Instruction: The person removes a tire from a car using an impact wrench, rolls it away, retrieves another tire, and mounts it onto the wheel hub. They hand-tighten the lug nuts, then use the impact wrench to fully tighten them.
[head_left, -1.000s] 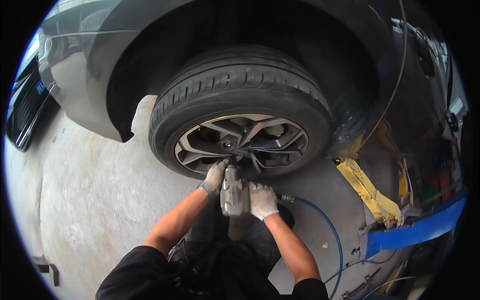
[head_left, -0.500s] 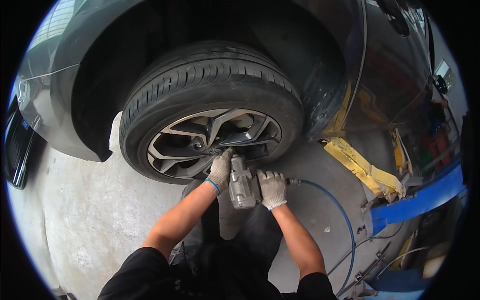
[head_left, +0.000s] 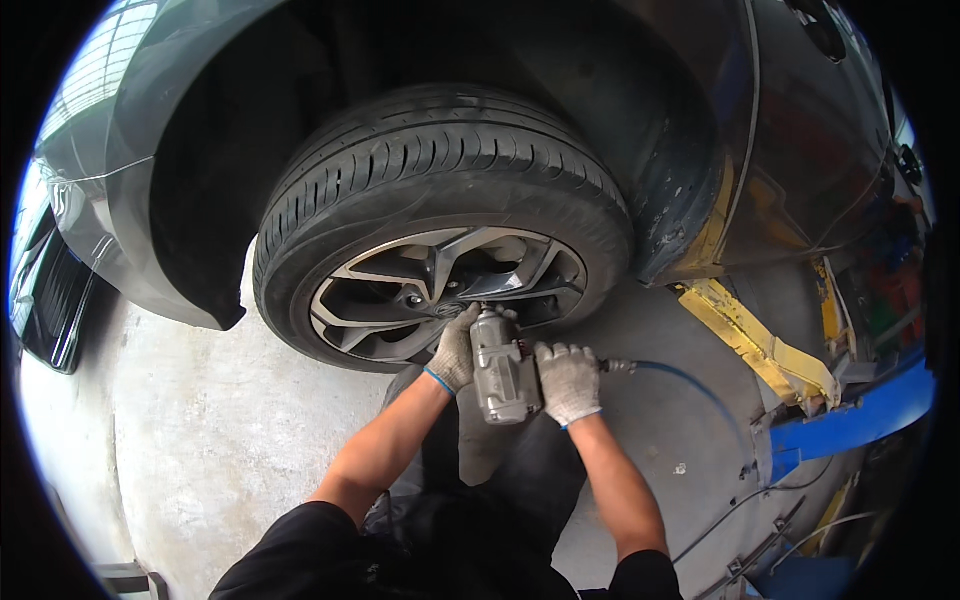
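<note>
A grey air impact wrench (head_left: pixel 502 378) is held between my gloved hands, its nose against the middle of the alloy wheel (head_left: pixel 437 268). My left hand (head_left: pixel 456 352) is closed around the front of the tool, close to the wheel's hub. My right hand (head_left: pixel 568 382) grips the handle on the tool's right side, where a blue air hose (head_left: pixel 670 370) is coupled. Which nut or bolt the nose sits on is hidden. The black tyre (head_left: pixel 450 180) around the wheel shows its tread at the top.
A dark car body (head_left: pixel 120 200) arches over the tyre. To the right stand a yellow lift arm (head_left: pixel 765 340) and a blue beam (head_left: pixel 850 415). Cables and metal rails lie on the concrete floor (head_left: pixel 200 430) at lower right. A black glossy object (head_left: pixel 62 300) is at far left.
The wheel, car and both hands sit slightly farther right in view. The tool's nose has shifted a little on the hub, and the hose looks blurred now. Both hands keep their hold.
</note>
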